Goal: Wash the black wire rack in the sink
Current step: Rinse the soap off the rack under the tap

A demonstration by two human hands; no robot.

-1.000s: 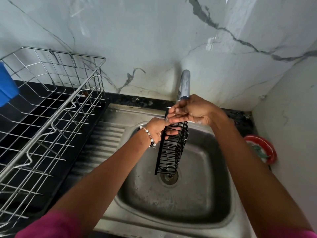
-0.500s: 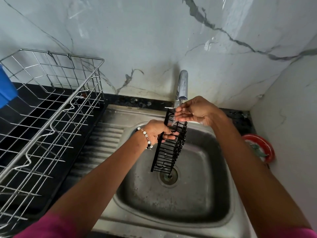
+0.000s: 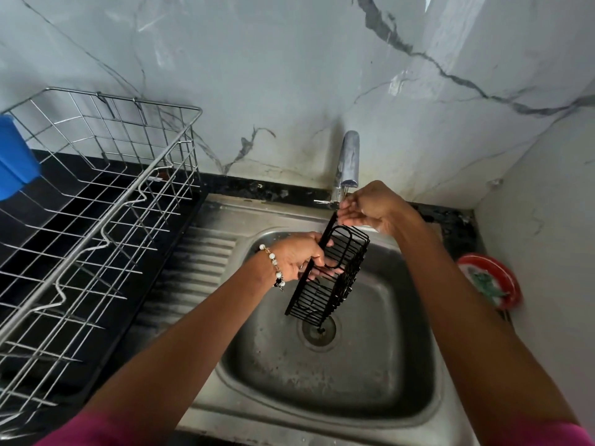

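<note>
Over steel sink (image 3: 402,410), left hand (image 3: 297,257) gripping black wire rack (image 3: 338,272); right hand (image 3: 373,204) pinching its top

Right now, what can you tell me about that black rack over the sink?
The rack is a small basket of thin black wires, metal by the look of it, with a flat back strip running up one side. It hangs tilted over the sink, its lower end just above the drain. The left hand grips the middle of its back; the right hand pinches its top end under the tap. Whether water is running cannot be told.
</note>
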